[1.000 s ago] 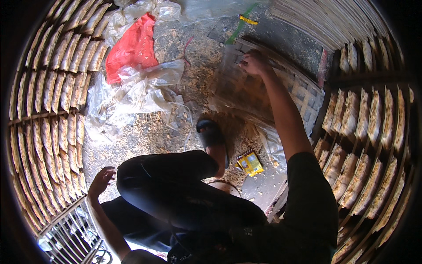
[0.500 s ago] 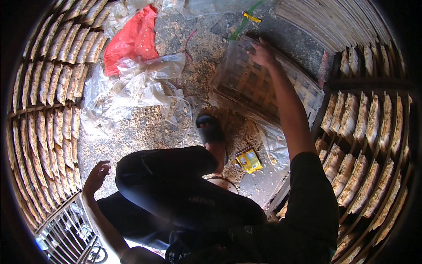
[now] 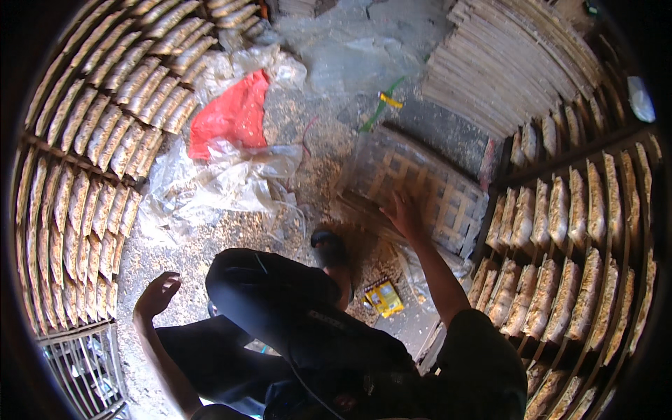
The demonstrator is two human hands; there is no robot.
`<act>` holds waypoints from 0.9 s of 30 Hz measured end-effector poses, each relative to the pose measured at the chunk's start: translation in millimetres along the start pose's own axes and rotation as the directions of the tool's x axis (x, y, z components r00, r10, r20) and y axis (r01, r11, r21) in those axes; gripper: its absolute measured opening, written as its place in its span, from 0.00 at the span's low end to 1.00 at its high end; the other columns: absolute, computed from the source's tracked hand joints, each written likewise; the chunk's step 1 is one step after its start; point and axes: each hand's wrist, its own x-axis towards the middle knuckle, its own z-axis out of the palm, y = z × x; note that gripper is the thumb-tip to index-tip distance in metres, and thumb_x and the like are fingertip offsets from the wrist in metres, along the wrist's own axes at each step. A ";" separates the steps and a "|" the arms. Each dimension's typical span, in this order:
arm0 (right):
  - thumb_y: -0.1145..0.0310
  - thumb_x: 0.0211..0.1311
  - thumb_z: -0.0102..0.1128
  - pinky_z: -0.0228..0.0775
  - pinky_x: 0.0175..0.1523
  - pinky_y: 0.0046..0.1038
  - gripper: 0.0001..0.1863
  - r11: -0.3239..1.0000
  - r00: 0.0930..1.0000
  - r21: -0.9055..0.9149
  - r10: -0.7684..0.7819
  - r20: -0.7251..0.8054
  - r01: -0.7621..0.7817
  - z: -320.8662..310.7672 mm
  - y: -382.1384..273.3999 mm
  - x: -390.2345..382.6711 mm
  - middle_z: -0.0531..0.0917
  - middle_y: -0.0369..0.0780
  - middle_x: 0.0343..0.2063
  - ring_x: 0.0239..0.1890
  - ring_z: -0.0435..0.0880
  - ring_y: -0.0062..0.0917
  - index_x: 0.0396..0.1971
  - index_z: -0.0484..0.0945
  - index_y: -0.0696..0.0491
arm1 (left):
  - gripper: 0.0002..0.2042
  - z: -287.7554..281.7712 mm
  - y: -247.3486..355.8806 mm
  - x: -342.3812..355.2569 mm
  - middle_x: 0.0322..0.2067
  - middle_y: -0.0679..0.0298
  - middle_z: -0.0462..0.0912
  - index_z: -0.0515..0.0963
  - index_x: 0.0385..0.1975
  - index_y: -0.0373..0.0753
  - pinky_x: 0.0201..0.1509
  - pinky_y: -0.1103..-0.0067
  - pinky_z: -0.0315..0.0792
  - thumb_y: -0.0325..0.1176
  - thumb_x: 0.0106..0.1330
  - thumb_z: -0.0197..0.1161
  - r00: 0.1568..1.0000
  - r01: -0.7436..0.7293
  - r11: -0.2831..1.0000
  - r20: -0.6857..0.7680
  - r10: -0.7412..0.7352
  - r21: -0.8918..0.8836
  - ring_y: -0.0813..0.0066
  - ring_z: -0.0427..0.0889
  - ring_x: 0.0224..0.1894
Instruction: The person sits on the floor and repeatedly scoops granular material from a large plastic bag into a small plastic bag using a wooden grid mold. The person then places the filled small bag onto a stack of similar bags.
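My right hand (image 3: 406,215) reaches over the near side of a shallow woven bamboo tray (image 3: 448,194), which lies on the floor under a dusty, clear plastic sheet. Its fingers are stretched out and apart; whether they touch the tray's near edge I cannot tell. Off to the left, my left hand (image 3: 159,292) hangs in the air beside my knee, loosely curled, with a gap at the thumb and nothing in it. A small yellow packet (image 3: 383,297) lies on the floor between my sandalled foot (image 3: 329,250) and my right forearm.
Racks of slatted shelves with rows of tempeh-like slabs (image 3: 556,210) rise on the right, and similar racks (image 3: 91,189) on the left. A red plastic bag (image 3: 234,115) and crumpled clear plastic (image 3: 217,185) lie on the crumb-strewn floor. Stacked boards (image 3: 507,70) stand at the far right.
My right hand has come back from the tray's far corner toward its near side. The view has shifted, showing more of the far floor. My left hand stays beside the knee.
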 end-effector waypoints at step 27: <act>0.70 0.70 0.57 0.68 0.21 0.26 0.19 0.934 0.659 0.356 -0.275 0.701 0.012 -39.8 -347.1 169.8 0.85 0.42 0.29 0.31 0.87 0.22 0.58 0.74 0.56 | 0.26 33.8 49.7 -40.7 0.55 0.51 0.81 0.77 0.57 0.37 0.60 0.64 0.73 0.54 0.75 0.49 0.764 -0.470 0.573 -0.634 -0.116 -0.672 0.60 0.81 0.55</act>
